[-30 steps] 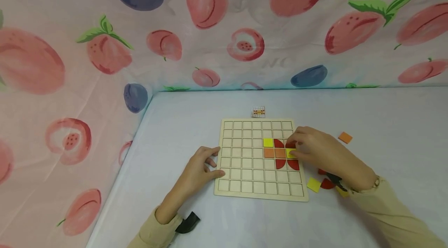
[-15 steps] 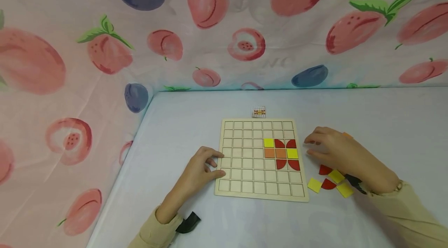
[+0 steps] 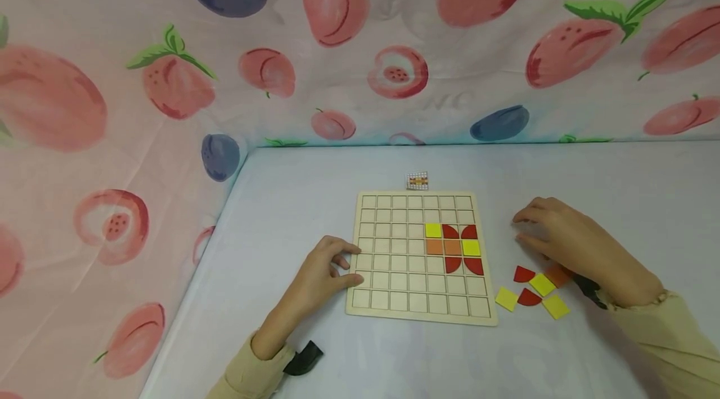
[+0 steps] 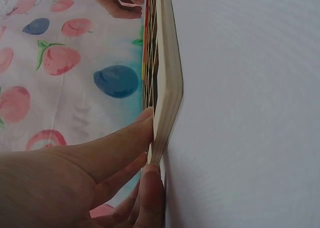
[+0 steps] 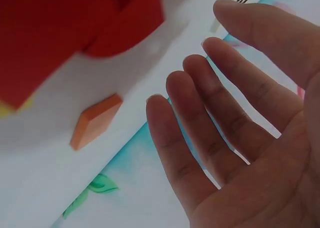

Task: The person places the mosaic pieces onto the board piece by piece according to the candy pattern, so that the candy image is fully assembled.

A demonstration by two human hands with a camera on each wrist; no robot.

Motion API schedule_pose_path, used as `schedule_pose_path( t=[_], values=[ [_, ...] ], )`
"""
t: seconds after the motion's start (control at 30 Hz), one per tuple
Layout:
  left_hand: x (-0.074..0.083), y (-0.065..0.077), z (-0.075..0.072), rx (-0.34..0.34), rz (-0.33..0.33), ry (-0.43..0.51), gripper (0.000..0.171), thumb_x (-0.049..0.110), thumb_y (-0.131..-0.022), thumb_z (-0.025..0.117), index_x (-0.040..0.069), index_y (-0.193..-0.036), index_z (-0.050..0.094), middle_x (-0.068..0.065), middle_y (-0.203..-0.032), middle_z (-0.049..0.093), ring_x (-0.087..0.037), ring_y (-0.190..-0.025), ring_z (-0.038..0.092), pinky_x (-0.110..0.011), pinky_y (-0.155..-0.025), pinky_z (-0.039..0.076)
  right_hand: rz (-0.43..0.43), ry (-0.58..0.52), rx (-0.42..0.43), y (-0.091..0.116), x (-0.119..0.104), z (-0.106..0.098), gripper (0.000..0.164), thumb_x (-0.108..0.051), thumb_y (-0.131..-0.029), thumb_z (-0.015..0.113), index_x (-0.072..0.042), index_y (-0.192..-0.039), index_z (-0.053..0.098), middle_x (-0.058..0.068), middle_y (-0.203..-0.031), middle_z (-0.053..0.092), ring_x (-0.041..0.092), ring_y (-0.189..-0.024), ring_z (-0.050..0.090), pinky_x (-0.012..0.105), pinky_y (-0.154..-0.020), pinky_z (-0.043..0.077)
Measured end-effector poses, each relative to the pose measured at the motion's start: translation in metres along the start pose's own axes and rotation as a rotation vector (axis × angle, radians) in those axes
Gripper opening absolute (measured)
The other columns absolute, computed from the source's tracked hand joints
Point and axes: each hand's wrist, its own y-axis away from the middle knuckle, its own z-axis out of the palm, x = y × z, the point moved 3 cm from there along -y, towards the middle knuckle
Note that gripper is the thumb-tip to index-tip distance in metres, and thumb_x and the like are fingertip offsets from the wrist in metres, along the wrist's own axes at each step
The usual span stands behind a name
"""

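Observation:
A square wooden grid board [image 3: 394,299] lies on the table, with yellow squares, orange squares and red quarter-circle tiles [image 3: 452,264] set in cells on its right side. My left hand [image 3: 323,271] rests at the board's left edge. In the left wrist view its thumb lies over the board's upper face, and a fingertip touches beside the edge. To the right of the board hovers my right hand [image 3: 574,246], its fingers extended and holding nothing. Several loose yellow squares [image 3: 542,285], red quarter-circles [image 3: 524,274] and an orange square [image 3: 559,275] lie just below that hand.
A small card [image 3: 417,181] printed with a coloured grid pattern stands behind the board. Fruit-print cloth [image 3: 337,86] rises along the table's back and left. Beyond the right fingers, the right wrist view holds another orange tile [image 5: 97,120].
My right hand has left the board's right side and drawn away to the right, uncovering a red tile, a yellow tile and the loose pieces. The left hand stays at the edge.

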Motion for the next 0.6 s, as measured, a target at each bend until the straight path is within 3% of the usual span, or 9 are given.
schedule_pose_path(
  t=[0.33, 0.6],
  values=[
    [0.001, 0.0, 0.0, -0.001, 0.0, 0.005, 0.038, 0.009, -0.079, 0.084, 0.011, -0.115, 0.068, -0.005, -0.115, 0.055, -0.013, -0.082, 0.055, -0.022, -0.069, 0.049, 0.046, -0.002, -0.022, 0.004, 0.02, 0.001, 0.034, -0.016, -0.081, 0.082, 0.001, -0.108, 0.071, 0.019, -0.108, 0.064, 0.038, -0.104, 0.056, 0.056, -0.087, 0.053],
    [0.003, 0.0, 0.0, -0.001, -0.009, -0.001, 0.038, 0.009, -0.079, 0.083, 0.011, -0.114, 0.068, -0.005, -0.116, 0.055, -0.013, -0.082, 0.056, -0.022, -0.07, 0.049, 0.02, 0.03, 0.007, 0.01, 0.03, -0.001, 0.033, -0.014, -0.078, 0.084, 0.002, -0.104, 0.072, 0.016, -0.1, 0.064, 0.034, -0.096, 0.058, 0.053, -0.082, 0.056]
  ],
)
